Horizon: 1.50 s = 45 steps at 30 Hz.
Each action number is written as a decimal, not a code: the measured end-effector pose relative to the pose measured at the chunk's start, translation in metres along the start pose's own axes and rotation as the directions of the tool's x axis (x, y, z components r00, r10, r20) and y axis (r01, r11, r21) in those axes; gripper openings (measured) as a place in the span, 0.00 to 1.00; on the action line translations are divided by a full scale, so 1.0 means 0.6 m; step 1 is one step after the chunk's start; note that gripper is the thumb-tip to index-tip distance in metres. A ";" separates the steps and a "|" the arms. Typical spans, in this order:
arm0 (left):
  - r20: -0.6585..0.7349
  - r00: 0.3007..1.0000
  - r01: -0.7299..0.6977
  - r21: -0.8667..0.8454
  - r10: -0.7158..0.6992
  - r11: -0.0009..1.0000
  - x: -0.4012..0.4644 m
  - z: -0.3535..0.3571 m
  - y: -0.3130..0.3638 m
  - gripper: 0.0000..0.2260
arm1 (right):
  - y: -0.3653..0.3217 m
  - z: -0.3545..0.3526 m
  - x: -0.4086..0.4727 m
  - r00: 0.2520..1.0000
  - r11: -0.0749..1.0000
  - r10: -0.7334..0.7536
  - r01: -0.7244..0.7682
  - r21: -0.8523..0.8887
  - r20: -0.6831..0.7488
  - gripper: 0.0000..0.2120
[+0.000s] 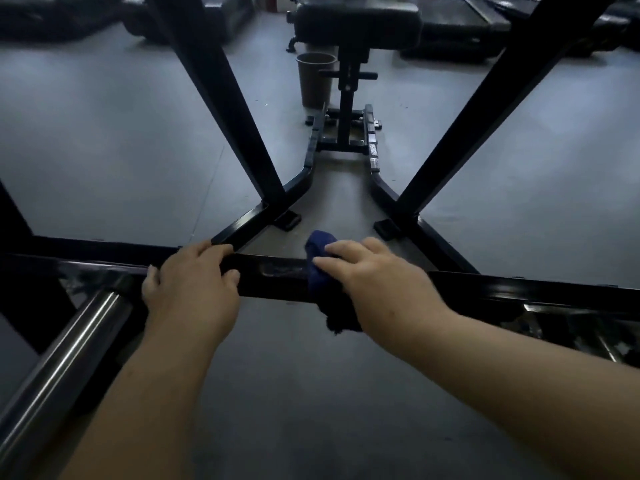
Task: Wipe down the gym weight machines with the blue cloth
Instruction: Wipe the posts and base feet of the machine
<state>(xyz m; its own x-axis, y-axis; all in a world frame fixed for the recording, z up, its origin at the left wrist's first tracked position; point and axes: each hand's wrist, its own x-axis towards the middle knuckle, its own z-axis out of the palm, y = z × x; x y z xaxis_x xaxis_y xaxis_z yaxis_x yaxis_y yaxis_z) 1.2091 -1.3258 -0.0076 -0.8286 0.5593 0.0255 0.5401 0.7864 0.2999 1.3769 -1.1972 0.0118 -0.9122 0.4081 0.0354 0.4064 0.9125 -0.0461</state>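
I look down on a black crossbar (273, 277) of the machine running left to right across the near part of the view. My left hand (192, 284) grips it, fingers (216, 252) curled over the far edge and thumb wrapped round the near side. Just to the right, my right hand (372, 271) presses the blue cloth (317, 261) onto the same bar; the fingers lie over the cloth, bent lightly round it, and a dark tail of the cloth hangs below the bar beside my wrist. A dull patch shows on the bar between the two hands. At the near left a shiny steel tube (65, 358) slants up to meet the bar. Beyond the bar, two black struts (221, 98) rise from the floor frame and lean outward to left and right. Far off in the middle stands a padded seat (358, 20) on a post, with a brown bin (316, 79) just left of the post. The floor (104, 133) is grey, and dark mats lie along the far edge.
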 end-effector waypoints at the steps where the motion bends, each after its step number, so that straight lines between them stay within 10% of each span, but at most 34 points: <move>1: -0.005 0.999 0.031 0.009 -0.031 0.999 0.003 -0.005 -0.015 0.19 | 0.010 -0.007 -0.010 0.998 0.998 0.056 -0.056 -0.025 0.008 0.36; 4: -0.056 0.992 0.114 -0.033 -0.116 0.993 0.008 -0.015 -0.053 0.18 | 0.004 -0.007 -0.028 0.984 0.977 0.176 -0.172 -0.126 0.019 0.33; 11: -0.175 0.975 0.112 -0.157 -0.140 0.981 0.025 -0.012 -0.067 0.14 | -0.095 0.030 0.092 0.976 0.979 -0.173 0.185 0.086 -0.132 0.29; 18: -0.174 0.954 0.223 -0.141 -0.246 0.965 0.036 -0.027 -0.138 0.17 | -0.078 0.046 0.054 0.992 0.999 0.014 -0.009 0.039 -0.126 0.28; 23: 0.056 0.993 0.099 0.124 -0.107 0.987 0.030 -0.041 -0.143 0.24 | -0.196 0.044 0.166 0.962 0.960 -0.233 0.250 0.122 -0.140 0.28; 27: 0.269 0.963 -0.019 0.152 -0.023 0.988 0.067 -0.094 -0.189 0.19 | -0.208 0.024 0.182 0.989 0.983 -0.148 0.149 0.108 -0.009 0.25; 45: -0.054 0.998 -0.019 -0.088 0.014 0.996 0.094 -0.062 -0.415 0.25 | -0.341 0.051 0.287 0.954 0.930 -0.288 0.299 0.214 -0.081 0.26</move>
<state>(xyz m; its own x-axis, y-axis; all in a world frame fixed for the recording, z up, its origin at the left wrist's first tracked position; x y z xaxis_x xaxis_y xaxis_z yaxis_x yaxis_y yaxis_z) 1.0227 -1.4997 -0.0453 -0.8274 0.5557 0.0810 0.5407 0.7494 0.3821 1.1354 -1.3143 -0.0032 -0.9834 0.1291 0.1278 0.0948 0.9647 -0.2457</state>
